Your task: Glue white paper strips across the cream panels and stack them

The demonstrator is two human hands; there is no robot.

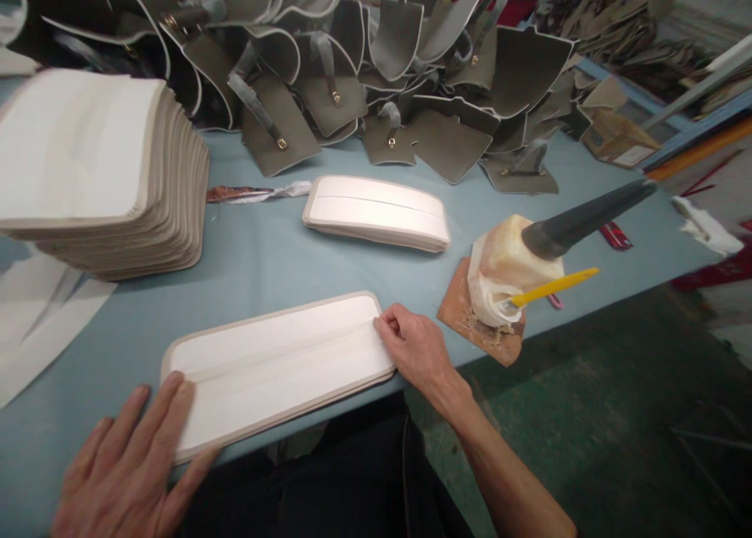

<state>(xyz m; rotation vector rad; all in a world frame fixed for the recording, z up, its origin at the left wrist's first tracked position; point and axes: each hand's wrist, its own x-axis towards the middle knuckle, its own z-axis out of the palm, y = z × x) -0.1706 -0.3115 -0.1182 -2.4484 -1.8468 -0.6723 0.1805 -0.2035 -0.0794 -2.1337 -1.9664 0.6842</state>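
Note:
A long panel (282, 362), white on top with a beige rim and rounded corners, lies near the table's front edge, with at least one similar layer beneath it. My left hand (129, 460) rests at its left end, fingers outstretched, the fingertips on the white face and the thumb by the front edge. At the opposite end my right hand (414, 346) is closed, thumb and finger pinching the panel's right edge. Behind the panel lies a small stack of narrower white-faced pieces (379, 209), each top marked by a lengthwise line.
A tall stack of beige-edged panels (193, 185) stands at left. Right of my hands, a glue bottle (508, 248) with a dark spout and a yellow-handled brush (555, 287) sit on a brown scrap (458, 307). Grey-brown bag pieces (279, 127) with buckles crowd the back.

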